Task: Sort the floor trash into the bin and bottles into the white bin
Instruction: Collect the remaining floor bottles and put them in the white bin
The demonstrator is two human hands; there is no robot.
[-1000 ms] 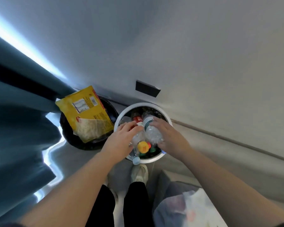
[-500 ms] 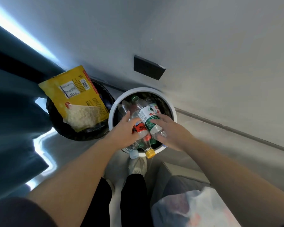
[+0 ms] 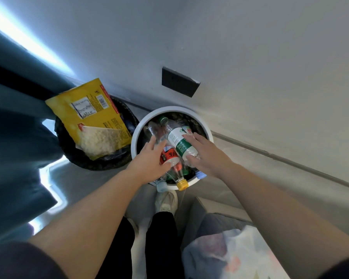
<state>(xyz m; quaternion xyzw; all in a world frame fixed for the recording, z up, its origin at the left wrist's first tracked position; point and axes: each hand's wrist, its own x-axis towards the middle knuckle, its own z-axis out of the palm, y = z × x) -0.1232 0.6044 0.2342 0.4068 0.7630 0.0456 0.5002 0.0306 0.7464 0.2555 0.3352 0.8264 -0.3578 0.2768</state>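
**Pressing bottles into the white bin, both hands down**

Looking down, I've got the green-label bottle [image 3: 179,142] lying on top of the heap in the white bin [image 3: 190,112], green cap toward the wall. My right hand [image 3: 207,156] is spread flat over it, fingers open, touching it but not wrapped around it. My left hand [image 3: 149,165] lies open too, palm down on the red-label bottle [image 3: 169,156] just beside it. The hands sit close together, not touching.

Counting what I can: one green-label bottle, one red-label bottle, one bottle neck with a yellow cap [image 3: 182,184] poking over the near rim, one pale blue cap [image 3: 161,186] beside it, another pale blue cap [image 3: 199,175] under my right wrist. More clear bottles lie underneath; I can't count those.

Left of the white bin, touching it or nearly so, stands one black bin [image 3: 69,146] with one big yellow packet [image 3: 89,115] sticking out. Below the hands I see one pale shoe [image 3: 167,202] and, lower right, one plastic bag [image 3: 230,254]. One dark plate [image 3: 179,81] sits on the wall above.
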